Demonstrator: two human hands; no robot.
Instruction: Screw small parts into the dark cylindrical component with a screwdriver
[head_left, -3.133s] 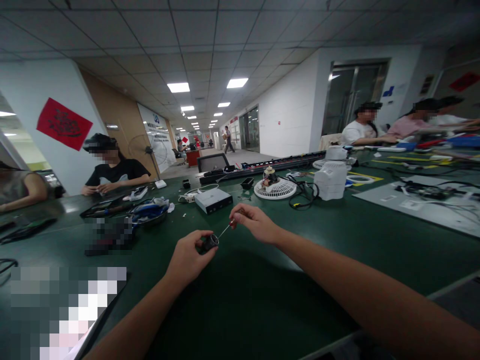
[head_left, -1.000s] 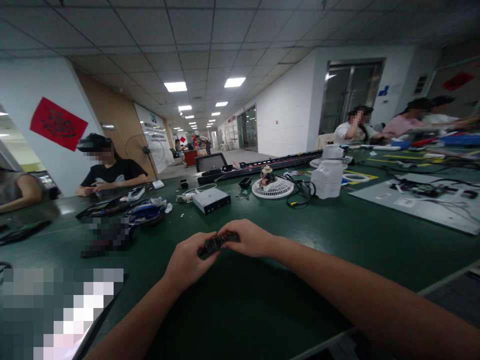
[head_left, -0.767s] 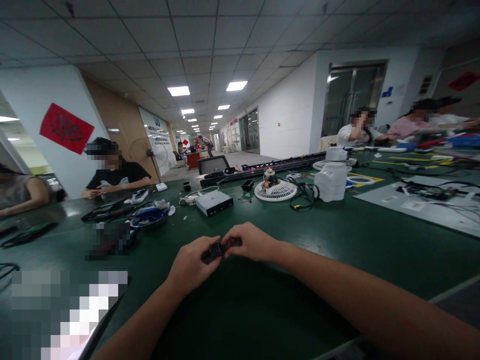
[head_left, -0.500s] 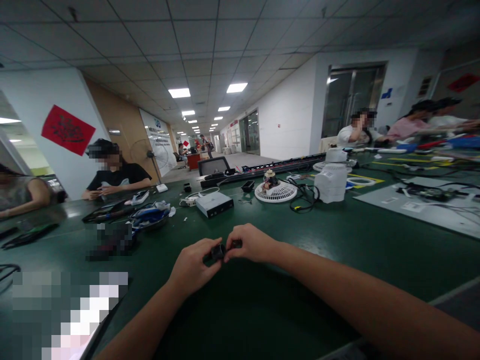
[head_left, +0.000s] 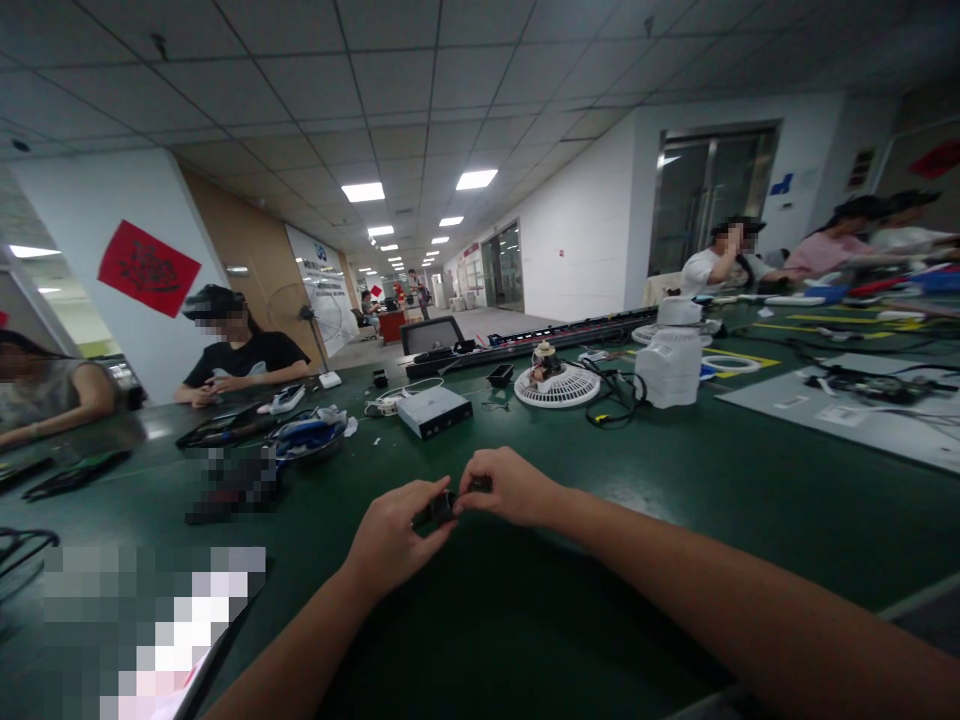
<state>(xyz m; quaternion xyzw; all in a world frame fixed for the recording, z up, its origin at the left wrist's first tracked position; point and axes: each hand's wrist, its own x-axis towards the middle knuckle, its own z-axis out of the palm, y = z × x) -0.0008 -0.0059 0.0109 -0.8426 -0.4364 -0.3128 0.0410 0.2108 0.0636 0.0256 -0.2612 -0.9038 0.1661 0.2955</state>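
Low over the green table [head_left: 525,620], my left hand [head_left: 394,535] is closed on a small black cylindrical part [head_left: 437,510]. My right hand [head_left: 506,487] meets it from the right, fingers pinched at the part's end around another small dark piece [head_left: 480,484]. The thin metal rod seen earlier is hidden between the fingers. Both forearms reach in from the bottom edge.
Behind the hands lie a grey drive box [head_left: 433,411], a white fan grille with a motor [head_left: 556,384], a white fan base [head_left: 667,362], black cables [head_left: 615,400] and a blue bundle [head_left: 307,432]. A seated person [head_left: 236,350] works at left, others at right.
My right hand, which held a thin rod away from the black part, has come in against my left hand. The view has drifted slightly; the hands stay together.
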